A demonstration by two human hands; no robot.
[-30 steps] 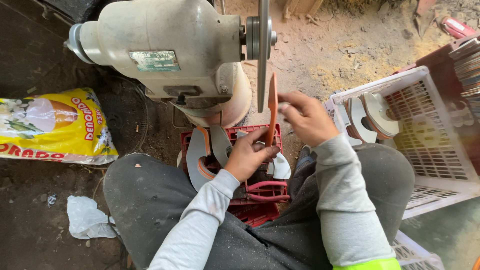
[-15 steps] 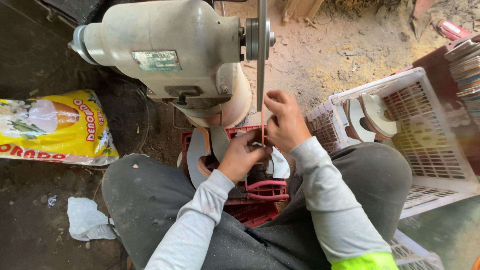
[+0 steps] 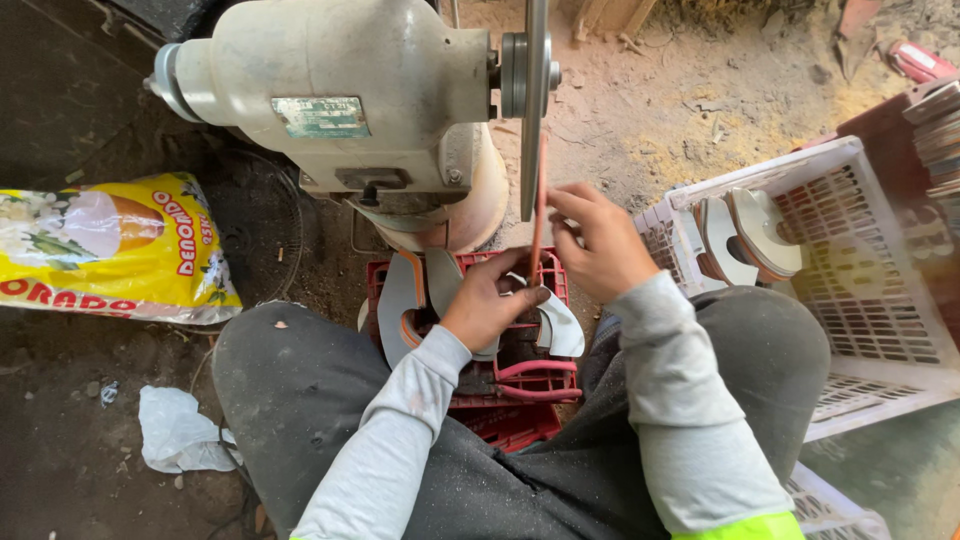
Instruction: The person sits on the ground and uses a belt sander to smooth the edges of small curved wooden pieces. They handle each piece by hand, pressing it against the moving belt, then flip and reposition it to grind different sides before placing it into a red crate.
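Observation:
A thin flat orange-edged piece stands on edge against the spinning disc of a cream bench grinder. My right hand grips the piece from the right near its upper part. My left hand holds its lower end from below, above a red crate between my knees. The crate holds several curved grey and white pieces with orange rims.
A white plastic crate at the right holds a few similar curved pieces. A yellow printed sack lies at the left, with crumpled white plastic on the dirt floor. Stacked flat pieces stand at the far right.
My right hand has swung the orange piece from a tilted hold to edge-on against the grinder disc. My left hand stays low on the piece over the red crate.

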